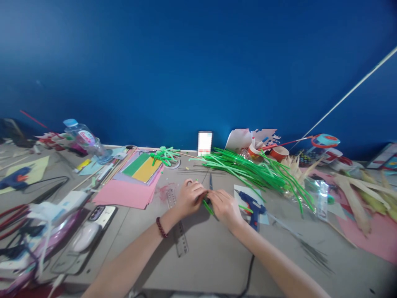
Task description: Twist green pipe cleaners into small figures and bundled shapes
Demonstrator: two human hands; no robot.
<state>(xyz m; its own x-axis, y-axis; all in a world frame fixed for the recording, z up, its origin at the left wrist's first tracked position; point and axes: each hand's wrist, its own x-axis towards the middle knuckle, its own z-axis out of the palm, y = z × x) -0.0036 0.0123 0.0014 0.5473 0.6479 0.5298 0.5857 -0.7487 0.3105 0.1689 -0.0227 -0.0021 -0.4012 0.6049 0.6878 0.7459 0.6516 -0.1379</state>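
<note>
My left hand (191, 198) and my right hand (226, 207) meet above the middle of the table, fingers closed and fingertips together. Between them a short length of green pipe cleaner (208, 207) shows, pinched by both; most of it is hidden by my fingers. A narrow dark pointed tool (211, 181) sticks out just beyond my fingertips, its lower part covered. Under my left wrist lies a clear ruler (182, 242). To the right of my right hand a blue glue gun (254, 207) rests on a pale sheet.
Green pipe cleaners (257, 167) lie in a big bundle at the back right, near corn husks (353, 198). Pink paper (130, 193) and coloured sheets are left of centre. Further left are a phone (104, 215), a white mouse-like case (87, 236) and a plastic bottle (82, 134). A blue wall (198, 74) stands behind.
</note>
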